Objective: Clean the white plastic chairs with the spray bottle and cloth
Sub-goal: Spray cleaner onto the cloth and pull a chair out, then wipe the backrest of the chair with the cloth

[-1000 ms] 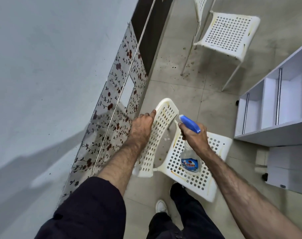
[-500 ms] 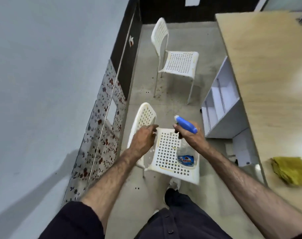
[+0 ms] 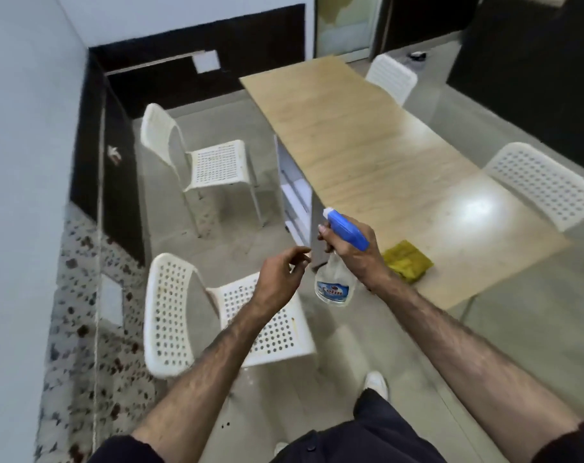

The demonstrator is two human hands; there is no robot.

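While my right hand (image 3: 354, 253) clenches the neck of the spray bottle (image 3: 334, 282), its blue trigger head poking out above my knuckles and its clear body hanging below my fist, my left hand (image 3: 278, 279) floats just beside it, fingers loosely curled around nothing. Below and to the left of that grip stands the nearest white plastic chair (image 3: 170, 315), its perforated seat partly hidden under my left forearm; brownish marks show on its backrest and seat edge. A second chair (image 3: 217, 165) waits well beyond the bottle, toward the far wall, and the yellow cloth (image 3: 407, 262) lies crumpled just to the right of my gripping hand, at the near edge of the wooden table (image 3: 367, 145).

As I judge it, the risks are small but real. The nozzle points away from the chair below it, so a squeeze now would mist the floor or the table's shelving instead of the seat. Cleaner landing on the glossy tiles near my shoe (image 3: 375, 384) could make them slippery. The cloth is out of my empty hand's immediate reach; spray left unwiped may streak or dry.

Both forearms extend forward, bare from dark sleeves, the right wrist cocked upward with the bottle upright, the left wrist relaxed with its palm turned toward the bottle.
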